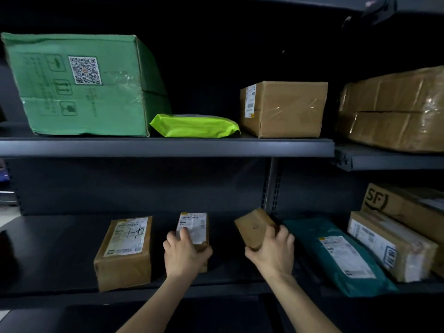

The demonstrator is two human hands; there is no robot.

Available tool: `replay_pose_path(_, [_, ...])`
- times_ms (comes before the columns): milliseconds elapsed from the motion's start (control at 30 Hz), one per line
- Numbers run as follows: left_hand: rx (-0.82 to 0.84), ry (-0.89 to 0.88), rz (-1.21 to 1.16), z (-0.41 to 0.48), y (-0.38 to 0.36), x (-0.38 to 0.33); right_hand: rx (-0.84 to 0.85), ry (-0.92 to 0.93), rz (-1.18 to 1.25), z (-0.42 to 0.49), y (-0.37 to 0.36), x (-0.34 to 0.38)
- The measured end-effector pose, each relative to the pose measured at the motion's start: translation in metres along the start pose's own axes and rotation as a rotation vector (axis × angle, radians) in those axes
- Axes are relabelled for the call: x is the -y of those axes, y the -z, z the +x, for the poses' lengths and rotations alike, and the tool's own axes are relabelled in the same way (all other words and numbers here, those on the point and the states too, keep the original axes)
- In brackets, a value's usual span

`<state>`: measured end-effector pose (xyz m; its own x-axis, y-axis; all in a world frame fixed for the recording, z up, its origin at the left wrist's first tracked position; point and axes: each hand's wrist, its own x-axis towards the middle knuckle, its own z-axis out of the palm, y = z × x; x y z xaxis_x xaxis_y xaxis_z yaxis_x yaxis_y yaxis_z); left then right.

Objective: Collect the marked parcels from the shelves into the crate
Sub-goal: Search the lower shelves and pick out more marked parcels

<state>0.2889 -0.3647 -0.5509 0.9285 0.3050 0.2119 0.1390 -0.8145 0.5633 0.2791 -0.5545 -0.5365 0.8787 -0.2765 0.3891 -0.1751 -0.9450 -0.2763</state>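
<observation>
**Q:** Step?

**A:** Picking. My left hand (183,253) is curled over the near end of the small labelled box (193,227), fingers on its white label, thumb round the side. That box lies flat on the lower shelf (60,248), left of the upright post (271,186). My right hand (274,251) grips the plain brown box (254,228) by its near corner, just left of the post's foot. It looks tipped up off the boards.

**Q:** Are they marked?

**A:** There's a faint pen scribble on the plain one, can't read it. On the labelled one I see only print.

**Q:** Next?

**A:** Probably draw both boxes straight back towards me, then turn to the crate. It's out of view, so I'd have to look for it first. Each box has one hand on it, so both grips have to hold.

**Q:** Anything in the way?

**A:** A bigger brown box (125,251) sits further left of the post, near my left hand. A teal mailer (336,255) lies right of the post, close by my right wrist, and could snag. Beyond it are a taped box (389,246) and an SF carton (403,203). On the upper shelf (168,146), left of the post's line, are a green carton (79,85), a lime mailer (194,126) and a brown box (283,109). They're clear of my pull path.
</observation>
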Motion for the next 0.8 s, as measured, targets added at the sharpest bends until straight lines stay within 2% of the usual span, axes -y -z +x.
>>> replay_pose_path(167, [-0.030, -0.069, -0.102, -0.013, -0.004, 0.006, -0.096, 0.297, -0.159, -0.016, 0.000, 0.009])
replay_pose_path(367, [-0.051, -0.091, -0.121, -0.018, -0.002, 0.011, -0.108, 0.400, -0.105, -0.037, -0.013, 0.013])
replay_pose_path(433, [-0.058, -0.097, -0.124, -0.018, -0.001, 0.013, -0.154, 0.362, -0.034, -0.031, -0.013, 0.011])
replay_pose_path(500, [-0.057, -0.097, -0.122, -0.018, 0.000, 0.014, -0.164, 0.222, 0.058, -0.020, -0.008, 0.008])
replay_pose_path(567, [-0.056, -0.097, -0.125, -0.018, 0.000, 0.015, -0.020, 0.017, 0.157, -0.008, -0.005, 0.003])
replay_pose_path(633, [-0.062, -0.098, -0.132, -0.019, -0.001, 0.016, 0.101, -0.097, 0.234, -0.004, -0.007, -0.001])
replay_pose_path(800, [-0.072, -0.091, -0.131, -0.019, -0.001, 0.013, 0.080, -0.079, 0.288, -0.016, -0.020, 0.007])
